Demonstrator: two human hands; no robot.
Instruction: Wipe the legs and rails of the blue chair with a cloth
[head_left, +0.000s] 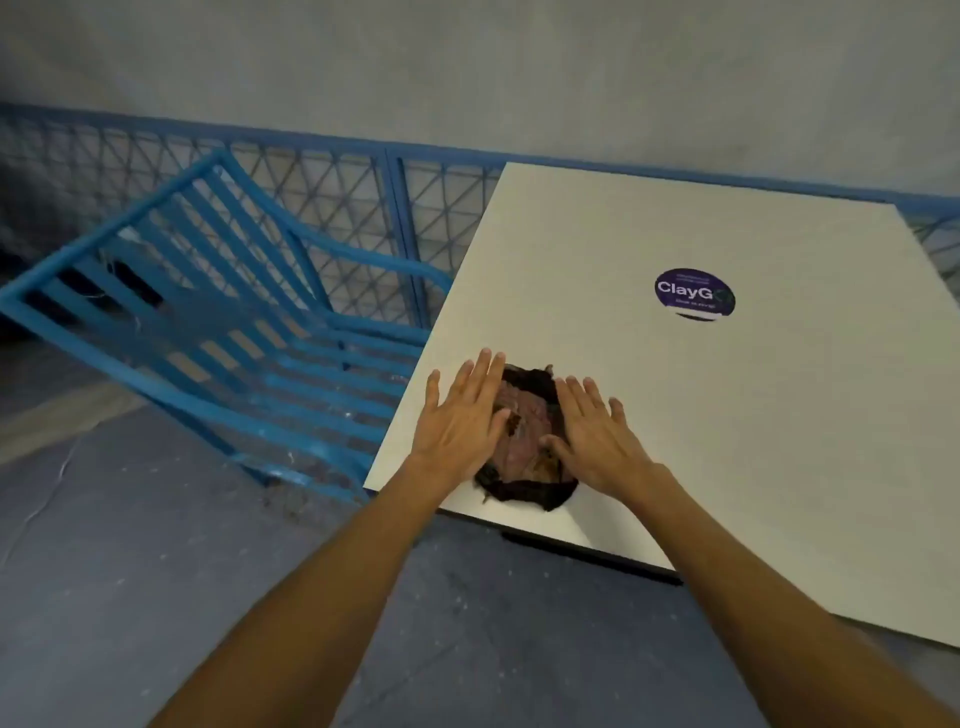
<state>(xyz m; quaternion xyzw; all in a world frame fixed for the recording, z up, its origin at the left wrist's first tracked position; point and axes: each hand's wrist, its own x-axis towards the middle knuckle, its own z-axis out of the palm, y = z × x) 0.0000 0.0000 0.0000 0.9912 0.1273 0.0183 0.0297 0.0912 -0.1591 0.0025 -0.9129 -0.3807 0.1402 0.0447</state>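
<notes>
A dark brown and pinkish cloth (527, 441) lies crumpled on the near left corner of a white table (727, 415). My left hand (460, 415) rests flat on the cloth's left side, fingers spread. My right hand (592, 431) lies flat on its right side, fingers apart too. Neither hand grips the cloth. The blue slatted chair (218, 322) stands left of the table, seat pushed against the table's edge, its backrest leaning away to the left. Its legs are mostly hidden under the seat.
A blue mesh fence (332, 192) runs behind the chair and table, with a grey wall above it. A round purple sticker (694, 292) sits on the tabletop. Grey-blue floor (156, 571) spreads below and to the left of the table.
</notes>
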